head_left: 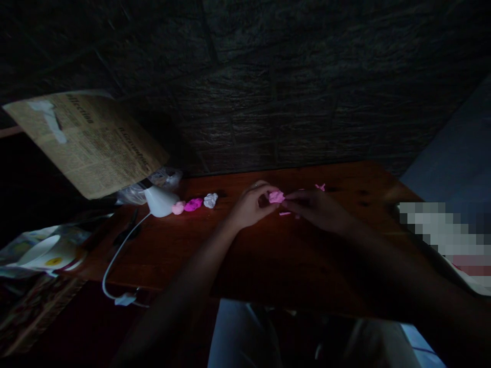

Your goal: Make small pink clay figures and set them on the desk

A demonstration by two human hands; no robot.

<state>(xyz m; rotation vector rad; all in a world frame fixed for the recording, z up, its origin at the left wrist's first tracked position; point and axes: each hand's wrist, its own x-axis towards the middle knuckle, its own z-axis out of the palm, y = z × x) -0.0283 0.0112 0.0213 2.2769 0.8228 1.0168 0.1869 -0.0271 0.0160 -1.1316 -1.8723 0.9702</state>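
Both of my hands meet over the far middle of a reddish wooden table (268, 255). Between their fingertips is a small pink lump of soft clay-like material (276, 197). My left hand (251, 205) has its fingers curled and pinches the lump from the left. From the right, my right hand (318, 208) pinches the same lump, fingers pressed together. A thin pink scrap (285, 213) lies on the table just below the lump, and another pink bit (320, 187) sits behind my right hand.
To the left lie a white lump (210, 200), a magenta lump (193, 204) and a pale pink lump (178, 207), beside a small white lamp (160, 200) with a white cable (115, 260). A newspaper sheet (88, 143) leans at the left. A dark wall is behind.
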